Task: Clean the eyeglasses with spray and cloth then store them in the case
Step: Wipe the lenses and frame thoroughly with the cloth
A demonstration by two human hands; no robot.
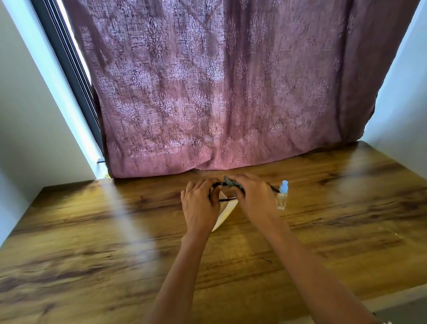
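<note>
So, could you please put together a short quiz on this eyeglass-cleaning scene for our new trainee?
1. True or false: the spray bottle stands upright on the table.
2. The left hand holds the eyeglasses. What does the right hand hold against them? A) grey cloth B) spray bottle
3. Fill in: the bottle's cap is ___.
Key: 1 true; 2 A; 3 blue.

The tabletop (111,248) is glossy, dark-grained wood. The curtain (213,84) is woven mauve cloth with a raised pattern. The spray bottle (282,197) looks like clear plastic under a matt blue cap.
</note>
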